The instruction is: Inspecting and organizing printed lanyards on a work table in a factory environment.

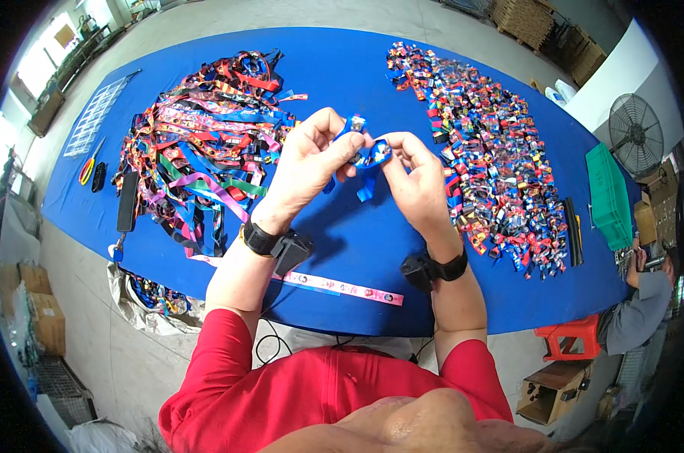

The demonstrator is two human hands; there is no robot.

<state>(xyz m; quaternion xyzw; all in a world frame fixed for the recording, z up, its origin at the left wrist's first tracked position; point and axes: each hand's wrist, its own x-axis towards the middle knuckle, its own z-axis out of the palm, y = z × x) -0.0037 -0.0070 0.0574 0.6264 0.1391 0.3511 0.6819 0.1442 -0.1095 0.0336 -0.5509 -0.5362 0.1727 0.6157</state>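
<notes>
At left, loose ribbons (206, 140) are heaped, easily tangled if tugged. By the left hand (315, 155) the blue ribbon (369, 161) is pinched above the worktop (342, 75), gripped too by the right hand (417, 181); should either pinch be slackened, its folds could be lost. Rightward, small bundles (500, 166) are massed.

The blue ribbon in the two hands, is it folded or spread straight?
Folded: the blue ribbon bends between left hand and right hand, part hanging below.
</notes>
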